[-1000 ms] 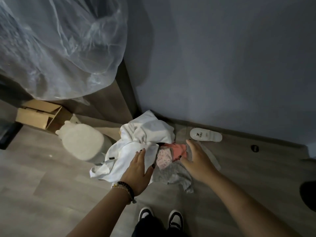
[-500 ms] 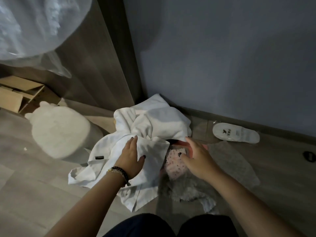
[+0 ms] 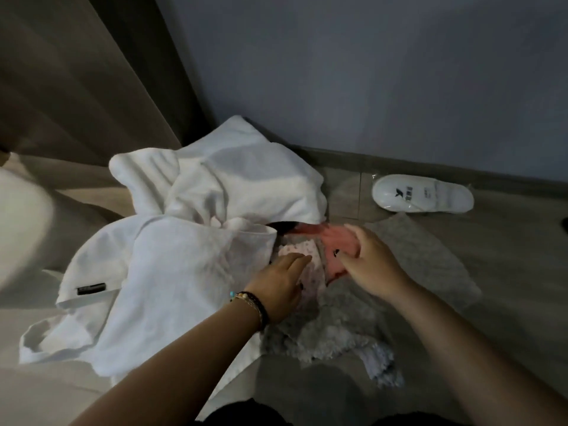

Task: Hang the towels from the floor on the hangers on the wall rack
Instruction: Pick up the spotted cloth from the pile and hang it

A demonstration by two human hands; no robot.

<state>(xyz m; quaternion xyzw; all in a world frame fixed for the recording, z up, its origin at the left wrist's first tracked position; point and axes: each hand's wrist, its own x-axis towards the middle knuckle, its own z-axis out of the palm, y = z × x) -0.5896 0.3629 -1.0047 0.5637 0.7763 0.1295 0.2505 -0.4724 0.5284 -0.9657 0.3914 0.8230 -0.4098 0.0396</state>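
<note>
Head view places the task at the pick-up step: left hand (image 3: 278, 292) rests flat-fingered on the patterned cloth (image 3: 302, 256), right hand (image 3: 367, 267) pinches the pink towel (image 3: 336, 244) in the floor pile; next, lifting it free.

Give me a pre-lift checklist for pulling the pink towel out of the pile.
1. Right hand pinches pink towel: ok.
2. Left hand holds nothing, flat on patterned cloth: ok.
3. Pink towel free of the pile: not ok, its far end runs under the white towel.
4. Grey towel not caught in the pinch: cannot tell.
5. Hanger or rack in view: not ok.
6. Slipper apart from the pile: ok.
</note>
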